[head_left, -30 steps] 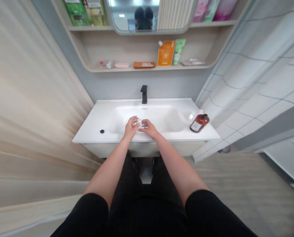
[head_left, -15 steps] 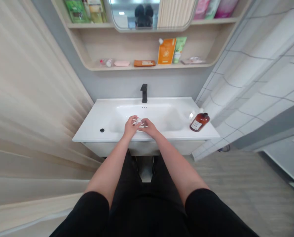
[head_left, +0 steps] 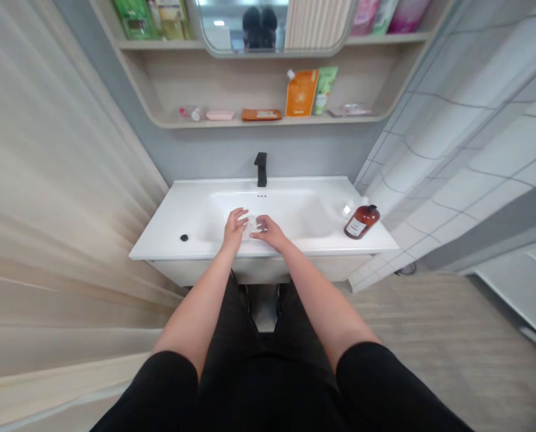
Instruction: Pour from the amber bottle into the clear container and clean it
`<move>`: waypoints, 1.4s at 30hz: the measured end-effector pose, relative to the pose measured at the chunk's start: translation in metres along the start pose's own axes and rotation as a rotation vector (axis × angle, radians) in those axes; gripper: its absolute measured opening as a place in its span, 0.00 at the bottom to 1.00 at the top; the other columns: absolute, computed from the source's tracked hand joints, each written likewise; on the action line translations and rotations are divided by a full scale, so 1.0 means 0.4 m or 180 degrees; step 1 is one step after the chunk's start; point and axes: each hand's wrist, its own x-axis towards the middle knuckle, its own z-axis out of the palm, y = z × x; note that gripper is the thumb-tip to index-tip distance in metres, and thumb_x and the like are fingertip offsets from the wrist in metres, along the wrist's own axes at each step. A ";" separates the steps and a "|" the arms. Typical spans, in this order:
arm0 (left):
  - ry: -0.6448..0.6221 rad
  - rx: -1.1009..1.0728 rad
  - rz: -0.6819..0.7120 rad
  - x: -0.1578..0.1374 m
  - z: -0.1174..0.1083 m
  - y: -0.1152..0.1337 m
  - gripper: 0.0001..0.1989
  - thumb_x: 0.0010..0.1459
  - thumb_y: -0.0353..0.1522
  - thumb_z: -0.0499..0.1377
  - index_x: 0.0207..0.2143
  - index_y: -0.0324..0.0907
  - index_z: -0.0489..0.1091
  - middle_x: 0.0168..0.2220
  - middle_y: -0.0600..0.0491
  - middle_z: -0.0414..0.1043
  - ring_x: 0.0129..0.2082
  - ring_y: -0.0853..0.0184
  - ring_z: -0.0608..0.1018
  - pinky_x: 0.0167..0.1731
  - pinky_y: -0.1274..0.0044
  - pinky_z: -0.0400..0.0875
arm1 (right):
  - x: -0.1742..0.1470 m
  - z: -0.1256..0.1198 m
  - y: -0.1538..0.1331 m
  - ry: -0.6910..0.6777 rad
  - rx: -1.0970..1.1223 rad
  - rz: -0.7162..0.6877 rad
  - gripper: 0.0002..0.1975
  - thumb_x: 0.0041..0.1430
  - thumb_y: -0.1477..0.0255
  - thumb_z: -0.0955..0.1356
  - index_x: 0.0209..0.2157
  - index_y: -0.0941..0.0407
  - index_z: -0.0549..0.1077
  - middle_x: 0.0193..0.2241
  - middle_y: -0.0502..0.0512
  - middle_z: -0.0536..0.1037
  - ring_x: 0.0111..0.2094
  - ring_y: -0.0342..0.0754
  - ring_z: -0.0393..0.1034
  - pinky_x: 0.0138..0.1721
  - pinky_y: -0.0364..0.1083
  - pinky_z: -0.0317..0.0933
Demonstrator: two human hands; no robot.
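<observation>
Over the front of the white sink basin (head_left: pixel 299 216), both my hands are close together around a small clear, whitish object (head_left: pixel 251 225). Its kind is too blurred to make out. My right hand (head_left: pixel 270 232) curls its fingers and thumb round the right side of the object. On the left side, my left hand (head_left: pixel 234 229) has its fingers apart, with the thumb near or touching the object. The black faucet (head_left: pixel 261 170) stands behind the basin, beyond my hands.
On the counter's right side stand a brown bottle (head_left: pixel 361 222) with a white label and a clear item (head_left: pixel 348 209). A small black round piece (head_left: pixel 184 237) lies at left. Above, the shelf (head_left: pixel 223 123) carries an orange pouch (head_left: pixel 301 93), a green tube (head_left: pixel 324 91) and other toiletries.
My left hand has moved slightly left and its fingers have spread from the clear object, which now shows more between the hands. My right hand stays nearly in place.
</observation>
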 end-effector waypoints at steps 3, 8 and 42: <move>0.0051 0.0230 -0.0108 0.001 0.005 0.000 0.38 0.55 0.40 0.75 0.67 0.49 0.69 0.69 0.38 0.77 0.61 0.50 0.85 0.59 0.58 0.83 | 0.000 0.000 0.001 -0.0014 -0.0042 0.0030 0.37 0.37 0.55 0.86 0.48 0.48 0.74 0.49 0.53 0.82 0.48 0.55 0.79 0.57 0.58 0.76; 0.0047 0.0180 0.0004 -0.001 0.010 0.004 0.31 0.60 0.40 0.70 0.65 0.48 0.70 0.65 0.40 0.79 0.63 0.52 0.85 0.63 0.58 0.82 | 0.001 0.001 0.001 0.0005 -0.0010 0.0036 0.37 0.36 0.56 0.87 0.47 0.48 0.74 0.49 0.52 0.82 0.48 0.55 0.79 0.57 0.57 0.75; -0.0523 -0.0010 -0.0447 -0.012 0.012 0.044 0.31 0.57 0.49 0.74 0.58 0.45 0.77 0.62 0.42 0.81 0.63 0.48 0.81 0.67 0.57 0.74 | 0.005 -0.009 0.009 0.0038 0.0385 -0.0059 0.33 0.47 0.54 0.84 0.53 0.49 0.78 0.53 0.55 0.83 0.56 0.56 0.77 0.61 0.56 0.72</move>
